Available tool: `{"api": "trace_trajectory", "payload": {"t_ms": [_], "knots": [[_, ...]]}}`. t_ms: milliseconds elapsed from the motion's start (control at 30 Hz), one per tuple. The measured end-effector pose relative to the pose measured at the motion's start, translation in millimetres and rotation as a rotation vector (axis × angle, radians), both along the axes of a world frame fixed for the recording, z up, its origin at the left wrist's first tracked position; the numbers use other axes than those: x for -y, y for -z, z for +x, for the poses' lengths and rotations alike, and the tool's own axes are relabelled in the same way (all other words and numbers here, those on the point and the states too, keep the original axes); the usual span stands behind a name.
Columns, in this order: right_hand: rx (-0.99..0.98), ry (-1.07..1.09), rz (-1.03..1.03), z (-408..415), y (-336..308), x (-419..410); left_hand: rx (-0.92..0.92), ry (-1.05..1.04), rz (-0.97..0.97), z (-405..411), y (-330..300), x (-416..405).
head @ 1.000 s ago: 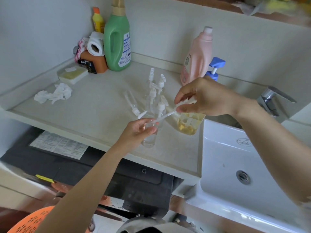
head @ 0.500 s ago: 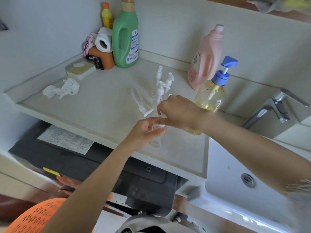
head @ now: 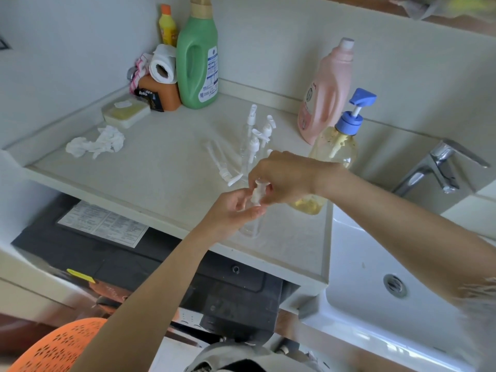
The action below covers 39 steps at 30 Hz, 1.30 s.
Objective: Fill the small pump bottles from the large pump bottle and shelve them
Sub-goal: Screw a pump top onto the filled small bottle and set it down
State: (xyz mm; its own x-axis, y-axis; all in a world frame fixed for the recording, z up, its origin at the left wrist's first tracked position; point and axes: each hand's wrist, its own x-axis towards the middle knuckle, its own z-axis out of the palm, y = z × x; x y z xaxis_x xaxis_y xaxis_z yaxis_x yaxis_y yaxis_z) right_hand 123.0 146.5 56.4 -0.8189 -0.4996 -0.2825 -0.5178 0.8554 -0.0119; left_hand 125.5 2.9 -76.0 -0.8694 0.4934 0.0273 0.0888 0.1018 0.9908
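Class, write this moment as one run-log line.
left hand: holds small clear bottle | right hand: pinches white pump head | large pump bottle: upright behind

soft even daylight, faint shadows; wide-angle bending at edges; motion blur lower right, top right.

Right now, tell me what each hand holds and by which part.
The left hand grips the small clear bottle near its neck. The right hand pinches the white pump head at the bottle's top.
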Motion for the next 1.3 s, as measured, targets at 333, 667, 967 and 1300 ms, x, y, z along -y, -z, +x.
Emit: {"api": "trace_trajectory", "payload": {"t_ms": [333,667,967,1300], "knots": [[-0.073,0.024,-0.032,4.9,6.5,-2.9,-0.007,-0.009,0.015,3.1,-0.6,-0.9],[-0.11,0.065,0.003,7.3,14.0,-0.3,0.013,-0.021,0.015,2.7,3.6,-6.3],[-0.059,0.022,-0.053,10.2,11.0,-13.0,0.025,-0.034,0.023,7.2,3.5,-8.7],[-0.194,0.19,-0.223,29.1,33.1,-14.8,-0.001,-0.025,0.05,11.2,-4.6,-10.0]]}}
